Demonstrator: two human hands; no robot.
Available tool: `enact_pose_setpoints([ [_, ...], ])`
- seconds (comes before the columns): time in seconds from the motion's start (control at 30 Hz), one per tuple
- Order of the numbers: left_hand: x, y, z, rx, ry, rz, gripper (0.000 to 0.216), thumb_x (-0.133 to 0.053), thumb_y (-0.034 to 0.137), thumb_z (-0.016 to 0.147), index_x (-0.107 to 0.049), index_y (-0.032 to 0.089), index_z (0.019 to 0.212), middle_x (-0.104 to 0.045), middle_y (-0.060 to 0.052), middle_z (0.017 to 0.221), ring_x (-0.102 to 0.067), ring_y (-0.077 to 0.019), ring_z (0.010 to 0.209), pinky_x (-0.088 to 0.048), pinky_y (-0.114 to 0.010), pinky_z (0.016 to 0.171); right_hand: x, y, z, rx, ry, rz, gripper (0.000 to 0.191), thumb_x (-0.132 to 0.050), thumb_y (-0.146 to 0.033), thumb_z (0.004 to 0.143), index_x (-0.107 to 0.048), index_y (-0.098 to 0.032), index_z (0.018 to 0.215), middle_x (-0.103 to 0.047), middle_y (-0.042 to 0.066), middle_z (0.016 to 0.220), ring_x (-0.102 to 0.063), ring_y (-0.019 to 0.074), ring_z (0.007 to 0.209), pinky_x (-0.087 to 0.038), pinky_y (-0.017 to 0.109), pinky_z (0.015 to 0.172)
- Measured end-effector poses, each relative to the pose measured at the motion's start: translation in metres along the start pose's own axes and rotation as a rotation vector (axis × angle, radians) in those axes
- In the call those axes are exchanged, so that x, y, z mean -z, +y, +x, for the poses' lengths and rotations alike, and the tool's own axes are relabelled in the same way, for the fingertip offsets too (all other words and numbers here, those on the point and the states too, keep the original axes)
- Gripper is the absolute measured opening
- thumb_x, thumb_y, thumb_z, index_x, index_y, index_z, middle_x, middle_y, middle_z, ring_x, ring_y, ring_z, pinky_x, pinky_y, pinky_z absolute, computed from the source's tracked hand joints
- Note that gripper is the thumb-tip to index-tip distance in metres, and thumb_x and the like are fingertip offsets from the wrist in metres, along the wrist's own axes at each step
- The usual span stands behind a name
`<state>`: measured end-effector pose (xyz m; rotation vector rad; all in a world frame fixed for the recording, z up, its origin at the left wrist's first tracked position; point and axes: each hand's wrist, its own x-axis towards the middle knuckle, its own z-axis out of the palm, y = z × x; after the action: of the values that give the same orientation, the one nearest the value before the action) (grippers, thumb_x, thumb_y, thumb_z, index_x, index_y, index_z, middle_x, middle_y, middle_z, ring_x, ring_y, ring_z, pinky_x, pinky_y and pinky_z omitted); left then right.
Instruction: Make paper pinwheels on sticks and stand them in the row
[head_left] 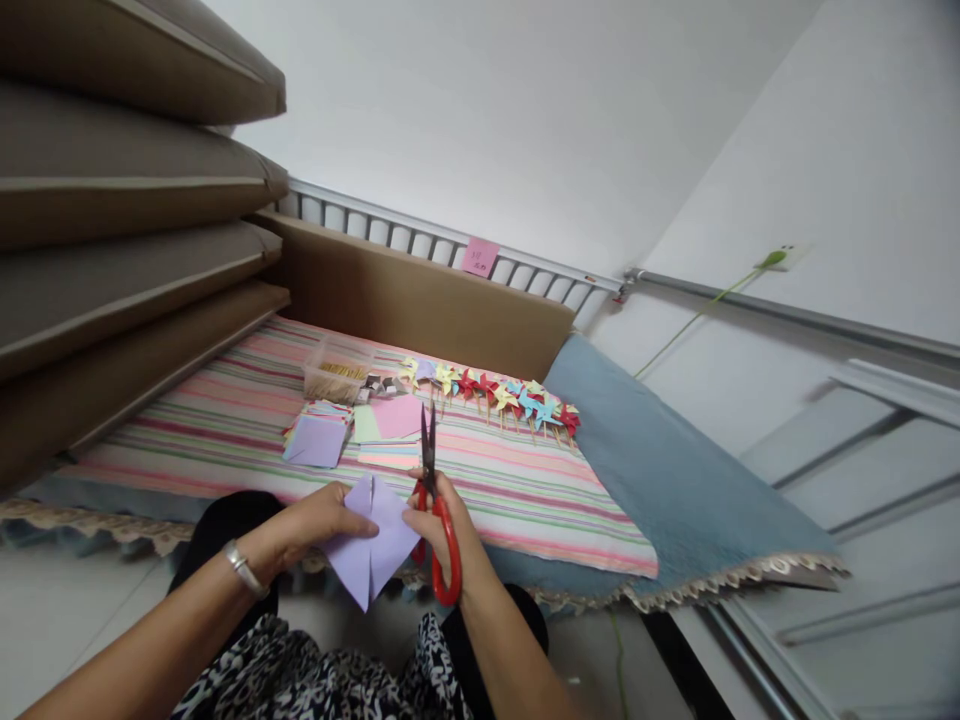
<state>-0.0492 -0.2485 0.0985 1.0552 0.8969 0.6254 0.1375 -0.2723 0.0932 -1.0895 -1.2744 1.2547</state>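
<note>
A square of purple paper [370,545], turned corner-up, has slits running in from its top and bottom corners. My left hand [322,522] grips its left side, thumb on top. My right hand [442,525] holds scissors [444,545] with red handles, their dark blades pointing up and slightly apart. The right thumb and a finger also reach the paper's right corner. Just beyond the left hand lies a stack of coloured squares, a purple sheet [318,440] on top. Beside it are pink sheets [397,416] and other pale sheets.
Finished paper pinwheels [502,395] on sticks line the back of the striped cloth [510,490]. A clear plastic box [335,372] holds thin sticks and yellow pieces. A cardboard panel [420,295] stands behind, and stacked brown cushions [135,210] rise at left.
</note>
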Motion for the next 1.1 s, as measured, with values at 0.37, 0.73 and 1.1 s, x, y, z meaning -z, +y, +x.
enact_pose_setpoints([
  [0.37, -0.014, -0.031, 0.003, -0.171, 0.171, -0.609, 0.034, -0.071, 0.021, 0.070, -0.067, 0.013, 0.102, -0.073, -0.010, 0.094, -0.068, -0.0220, 0.078, -0.053, -0.030, 0.072, -0.027, 0.016, 0.003, 0.126, 0.325, 0.186, 0.035, -0.059, -0.020, 0.069, -0.050, -0.022, 0.103, -0.045, -0.006, 0.072, -0.046, 0.0086, 0.057, -0.038, 0.020, 0.054],
  [0.73, -0.016, -0.025, 0.004, -0.311, 0.265, -0.499, 0.051, -0.071, 0.021, 0.069, -0.059, 0.009, 0.117, -0.072, -0.013, 0.098, -0.067, -0.0272, 0.087, -0.051, -0.034, 0.078, -0.029, 0.024, -0.004, 0.062, 0.300, 0.070, 0.035, -0.059, -0.023, 0.071, -0.051, -0.021, 0.105, -0.051, -0.004, 0.071, -0.050, 0.0097, 0.057, -0.042, 0.019, 0.050],
  [1.1, 0.009, -0.014, 0.002, -0.289, 0.389, -0.289, 0.037, -0.075, 0.026, 0.061, -0.068, 0.010, 0.094, -0.073, -0.010, 0.090, -0.066, -0.0244, 0.076, -0.050, -0.034, 0.076, 0.012, 0.025, -0.047, -0.118, -0.109, -0.397, 0.037, -0.065, -0.031, 0.069, -0.067, -0.018, 0.103, -0.047, -0.005, 0.054, -0.043, 0.0086, 0.043, -0.034, 0.021, 0.044],
])
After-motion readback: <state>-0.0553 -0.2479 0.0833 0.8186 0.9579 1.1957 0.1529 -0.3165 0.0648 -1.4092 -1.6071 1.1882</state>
